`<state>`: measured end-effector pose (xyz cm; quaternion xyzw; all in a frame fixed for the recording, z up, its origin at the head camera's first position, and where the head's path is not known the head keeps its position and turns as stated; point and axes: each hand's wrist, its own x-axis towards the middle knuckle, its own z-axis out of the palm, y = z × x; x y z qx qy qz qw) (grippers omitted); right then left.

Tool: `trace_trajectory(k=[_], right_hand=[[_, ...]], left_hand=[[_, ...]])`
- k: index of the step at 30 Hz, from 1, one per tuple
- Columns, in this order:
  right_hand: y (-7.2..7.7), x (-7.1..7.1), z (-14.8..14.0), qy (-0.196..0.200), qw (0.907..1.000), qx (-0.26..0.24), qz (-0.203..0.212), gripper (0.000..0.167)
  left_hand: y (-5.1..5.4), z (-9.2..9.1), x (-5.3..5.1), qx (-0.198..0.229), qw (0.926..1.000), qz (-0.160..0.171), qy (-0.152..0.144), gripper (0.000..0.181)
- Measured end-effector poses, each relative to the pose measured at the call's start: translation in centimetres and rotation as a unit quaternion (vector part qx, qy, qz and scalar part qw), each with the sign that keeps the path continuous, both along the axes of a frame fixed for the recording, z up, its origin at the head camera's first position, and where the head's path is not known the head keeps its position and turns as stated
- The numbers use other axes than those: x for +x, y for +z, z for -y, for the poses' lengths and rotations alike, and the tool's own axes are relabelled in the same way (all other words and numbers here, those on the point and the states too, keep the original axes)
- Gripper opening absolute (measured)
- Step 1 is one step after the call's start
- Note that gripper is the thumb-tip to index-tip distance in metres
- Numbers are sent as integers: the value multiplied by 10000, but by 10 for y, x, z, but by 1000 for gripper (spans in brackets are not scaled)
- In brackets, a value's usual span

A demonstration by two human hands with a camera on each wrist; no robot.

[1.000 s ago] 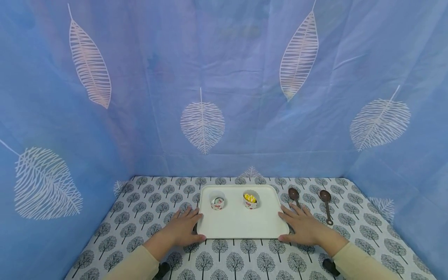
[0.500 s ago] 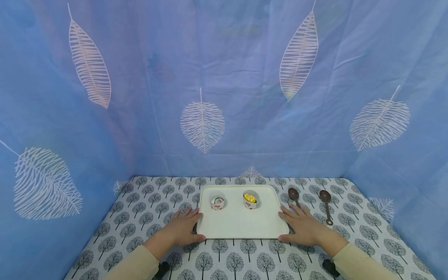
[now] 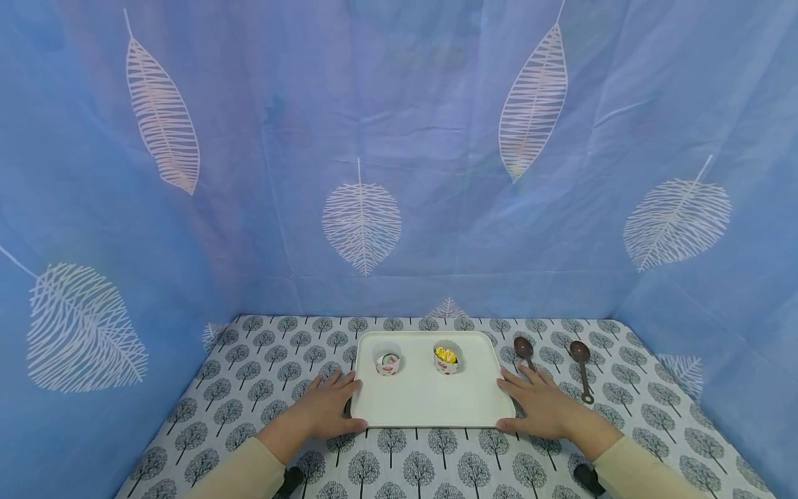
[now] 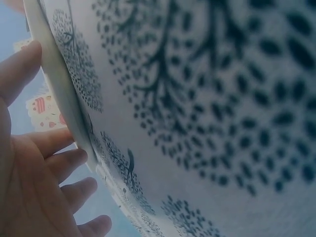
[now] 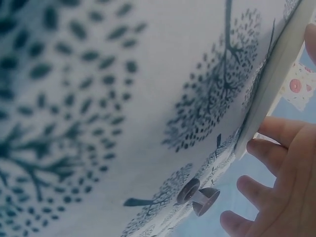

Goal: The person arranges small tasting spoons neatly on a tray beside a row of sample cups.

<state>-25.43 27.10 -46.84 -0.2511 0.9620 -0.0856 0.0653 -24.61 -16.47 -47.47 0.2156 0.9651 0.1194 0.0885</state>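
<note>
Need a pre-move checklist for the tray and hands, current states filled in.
1. Left hand at tray: ok, touching its left edge.
2. Right hand at tray: ok, touching its right edge.
3. Left cup and right cup upright: ok, standing apart on the tray.
4. Firm grip: not ok, fingers rest against the tray, not curled round it.
5. Inner spoon and outer spoon off the tray: ok, on the tablecloth.
6. Right hand clear of inner spoon: cannot tell, the hand hides its handle end.

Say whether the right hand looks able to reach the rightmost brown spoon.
Likely yes: only patterned cloth shows between the spoon and the right hand, which merely touches the tray.
</note>
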Motion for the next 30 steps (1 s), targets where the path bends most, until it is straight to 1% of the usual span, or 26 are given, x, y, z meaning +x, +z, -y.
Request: trace_trajectory(k=[4, 6, 9, 17, 22, 26, 30], right_hand=[[0, -1, 0, -41, 10000, -5, 35, 90], [4, 0, 1, -17, 10000, 0, 76, 90], [2, -1, 1, -24, 10000, -33, 34, 88], [-2, -4, -4, -169, 9990, -349, -200, 87], [-2, -5, -7, -38, 9978, -494, -436, 83], [2, -5, -8, -181, 9976, -549, -377, 83], [7, -5, -10, -329, 9971, -556, -390, 80]], left_hand=[[2, -1, 0, 45, 10000, 14, 31, 87], [3, -2, 0, 44, 10000, 17, 41, 87], [5, -2, 0, 53, 10000, 14, 44, 86], [5, -2, 0, 75, 10000, 24, 51, 87], [5, -1, -1, 84, 10000, 12, 48, 87], [4, -1, -1, 97, 9999, 11, 38, 87], [4, -1, -2, 110, 9999, 15, 40, 88]])
